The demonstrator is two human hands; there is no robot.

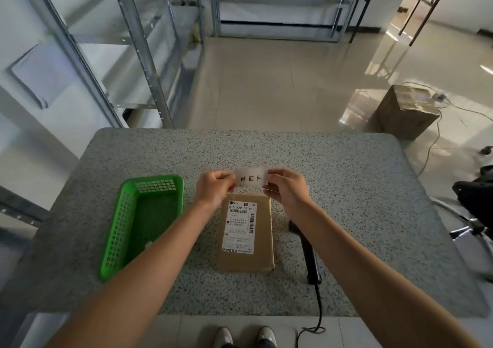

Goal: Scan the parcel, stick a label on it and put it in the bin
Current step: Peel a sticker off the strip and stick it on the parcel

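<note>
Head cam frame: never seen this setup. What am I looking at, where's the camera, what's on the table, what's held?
There is no robot here, just a person working with bare hands. The single picture comes from a wide-angle camera on their head, looking forward and down, so you see both forearms and their shoes at the bottom. On the speckled table lie a brown parcel with a printed shipping slip, an empty green basket to its left, and a black corded scanner to its right. The left hand and right hand pinch a small white label between them, held above the parcel's far end, not yet stuck on.
</note>
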